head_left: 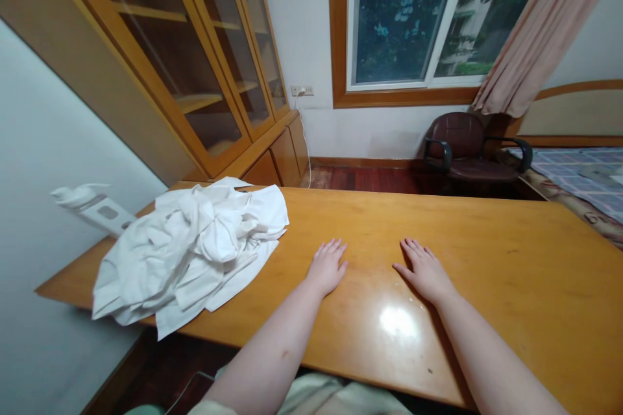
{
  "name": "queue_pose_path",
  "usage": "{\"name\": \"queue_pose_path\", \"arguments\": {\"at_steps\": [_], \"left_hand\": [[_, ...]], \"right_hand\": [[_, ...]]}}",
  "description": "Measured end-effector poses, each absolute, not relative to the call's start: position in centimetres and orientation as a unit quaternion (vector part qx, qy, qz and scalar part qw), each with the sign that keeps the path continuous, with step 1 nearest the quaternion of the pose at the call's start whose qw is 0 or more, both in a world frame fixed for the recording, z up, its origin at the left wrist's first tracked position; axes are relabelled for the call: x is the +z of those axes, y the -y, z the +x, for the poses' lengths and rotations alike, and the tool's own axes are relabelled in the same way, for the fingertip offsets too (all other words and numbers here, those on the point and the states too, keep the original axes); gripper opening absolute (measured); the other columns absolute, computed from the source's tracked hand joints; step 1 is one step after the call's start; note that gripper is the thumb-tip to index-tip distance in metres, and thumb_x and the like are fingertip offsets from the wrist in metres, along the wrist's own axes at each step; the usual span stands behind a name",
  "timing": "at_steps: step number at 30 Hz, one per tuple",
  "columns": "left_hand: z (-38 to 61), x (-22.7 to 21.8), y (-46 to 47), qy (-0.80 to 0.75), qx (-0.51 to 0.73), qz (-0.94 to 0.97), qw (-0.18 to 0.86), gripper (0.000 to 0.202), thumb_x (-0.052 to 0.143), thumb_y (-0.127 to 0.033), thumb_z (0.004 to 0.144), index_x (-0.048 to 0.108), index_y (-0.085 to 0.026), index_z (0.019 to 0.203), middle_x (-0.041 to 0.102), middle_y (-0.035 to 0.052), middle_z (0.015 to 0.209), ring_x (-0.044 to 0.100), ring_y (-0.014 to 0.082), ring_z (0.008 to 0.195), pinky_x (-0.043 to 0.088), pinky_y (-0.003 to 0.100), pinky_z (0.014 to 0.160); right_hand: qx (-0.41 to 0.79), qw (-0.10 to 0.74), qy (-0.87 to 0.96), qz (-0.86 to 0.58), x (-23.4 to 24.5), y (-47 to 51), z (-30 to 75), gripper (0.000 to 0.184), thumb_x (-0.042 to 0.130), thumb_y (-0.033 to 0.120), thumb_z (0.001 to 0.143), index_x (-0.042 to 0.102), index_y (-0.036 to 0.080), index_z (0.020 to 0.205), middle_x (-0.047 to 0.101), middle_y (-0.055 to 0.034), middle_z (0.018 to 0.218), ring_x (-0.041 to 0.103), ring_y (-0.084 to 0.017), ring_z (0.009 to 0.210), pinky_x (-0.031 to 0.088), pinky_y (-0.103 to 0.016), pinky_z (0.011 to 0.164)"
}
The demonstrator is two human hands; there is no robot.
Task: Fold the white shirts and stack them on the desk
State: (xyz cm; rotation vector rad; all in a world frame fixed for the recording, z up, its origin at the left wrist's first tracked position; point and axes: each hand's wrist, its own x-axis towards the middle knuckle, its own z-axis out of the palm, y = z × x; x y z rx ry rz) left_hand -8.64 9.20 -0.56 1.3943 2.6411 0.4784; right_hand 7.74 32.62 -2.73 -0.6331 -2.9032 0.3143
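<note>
Both my hands rest palm down on a wooden table (511, 259), apart from each other. My left hand (329, 266) lies near the middle with its fingers stretched out and nothing in it. To its left, without touching it, is a crumpled heap of white cloth (204, 246), part of which hangs over the table's front edge. My right hand (422, 267) is spread on the tabletop, also holding nothing. Behind the cloth stands a white device with a spout-like top (97, 207); its lower part is hidden.
Beyond the table's left end is a glass-fronted wooden cabinet (243, 136). A brown armchair (460, 149) stands under the window (403, 19), by a pink curtain (540, 32). On the right is a bed (579, 178). A white cord (304, 136) hangs from a wall socket.
</note>
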Motion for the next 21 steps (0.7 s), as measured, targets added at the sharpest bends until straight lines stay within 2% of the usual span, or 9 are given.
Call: {"name": "queue_pose_path", "arguments": {"at_steps": [4, 8, 10, 13, 14, 16, 17, 19, 21], "left_hand": [[-9.2, 1.0, -8.9, -0.875, 0.221, 0.429, 0.032, 0.033, 0.046, -0.024, 0.087, 0.062, -0.020, 0.116, 0.061, 0.0058, 0.124, 0.054, 0.0187, 0.116, 0.039, 0.034, 0.103], [-11.4, 5.0, -4.9, -0.889, 0.254, 0.372, -0.075, 0.030, 0.043, -0.024, 0.089, 0.062, -0.020, 0.112, 0.065, 0.0054, 0.113, 0.058, 0.0184, 0.107, 0.043, 0.033, 0.098], [-13.0, 7.5, -1.3, -0.902, 0.237, 0.310, -0.186, 0.032, 0.045, -0.024, 0.088, 0.059, -0.019, 0.116, 0.060, 0.0083, 0.121, 0.051, 0.0221, 0.116, 0.036, 0.037, 0.104], [-15.6, 10.2, 4.5, -0.916, 0.160, 0.093, -0.356, 0.055, 0.052, -0.034, 0.084, 0.042, -0.014, 0.134, 0.035, 0.0175, 0.145, 0.028, 0.0352, 0.134, 0.026, 0.053, 0.107], [-16.5, 10.8, 6.3, -0.920, 0.138, 0.031, -0.367, 0.063, 0.054, -0.037, 0.083, 0.036, -0.011, 0.137, 0.032, 0.0215, 0.145, 0.029, 0.0383, 0.132, 0.028, 0.056, 0.103], [-17.9, 11.4, 9.1, -0.947, 0.097, -0.025, -0.304, 0.062, 0.054, -0.039, 0.083, 0.040, -0.005, 0.132, 0.048, 0.0262, 0.128, 0.045, 0.0415, 0.117, 0.036, 0.059, 0.091], [-18.5, 11.5, 10.1, -0.963, 0.079, -0.015, -0.259, 0.052, 0.051, -0.039, 0.085, 0.048, -0.003, 0.123, 0.057, 0.0238, 0.113, 0.052, 0.0411, 0.108, 0.039, 0.058, 0.085], [-19.2, 11.8, 11.0, -0.973, 0.063, 0.014, -0.222, 0.037, 0.043, -0.035, 0.090, 0.059, -0.004, 0.102, 0.062, 0.0164, 0.092, 0.057, 0.0382, 0.097, 0.040, 0.056, 0.081], [-19.2, 12.1, 10.6, -0.965, 0.069, 0.054, -0.248, 0.034, 0.039, -0.031, 0.091, 0.061, -0.006, 0.091, 0.061, 0.0142, 0.090, 0.056, 0.0365, 0.098, 0.040, 0.055, 0.083]], "right_hand": [[0.167, 0.130, 0.952, -0.222, -1.7, -33.0, 8.1, 0.050, 0.037, 0.049, 0.088, 0.065, 0.015, 0.111, 0.063, -0.0127, 0.118, 0.056, -0.025, 0.112, 0.040, -0.040, 0.099], [0.205, 0.154, 0.928, -0.271, -1.2, -33.3, 8.6, 0.045, 0.035, 0.047, 0.088, 0.068, 0.018, 0.095, 0.069, -0.0105, 0.101, 0.063, -0.025, 0.094, 0.048, -0.036, 0.083], [0.219, 0.147, 0.922, -0.282, -1.3, -33.3, 8.7, 0.043, 0.036, 0.047, 0.087, 0.068, 0.020, 0.094, 0.070, -0.0092, 0.100, 0.064, -0.025, 0.092, 0.049, -0.036, 0.079], [0.238, 0.141, 0.922, -0.272, -1.4, -33.3, 8.6, 0.041, 0.038, 0.048, 0.086, 0.068, 0.021, 0.091, 0.070, -0.0079, 0.099, 0.064, -0.024, 0.090, 0.048, -0.034, 0.078], [0.243, 0.139, 0.923, -0.265, -1.4, -33.3, 8.5, 0.041, 0.038, 0.048, 0.086, 0.068, 0.021, 0.090, 0.070, -0.0079, 0.098, 0.064, -0.024, 0.090, 0.048, -0.034, 0.078], [0.249, 0.132, 0.925, -0.254, -1.3, -33.2, 8.4, 0.040, 0.039, 0.048, 0.085, 0.068, 0.021, 0.088, 0.071, -0.0083, 0.096, 0.064, -0.024, 0.089, 0.047, -0.034, 0.079], [0.251, 0.128, 0.926, -0.251, -1.2, -33.1, 8.3, 0.040, 0.039, 0.048, 0.085, 0.068, 0.020, 0.088, 0.071, -0.0085, 0.095, 0.064, -0.024, 0.089, 0.047, -0.034, 0.079], [0.255, 0.120, 0.927, -0.249, -1.0, -33.0, 8.3, 0.040, 0.039, 0.048, 0.085, 0.068, 0.020, 0.087, 0.071, -0.0085, 0.094, 0.064, -0.024, 0.088, 0.047, -0.034, 0.078], [0.258, 0.118, 0.926, -0.248, -0.9, -33.0, 8.3, 0.039, 0.039, 0.047, 0.085, 0.068, 0.021, 0.087, 0.071, -0.0082, 0.093, 0.064, -0.024, 0.087, 0.046, -0.033, 0.076]]}}
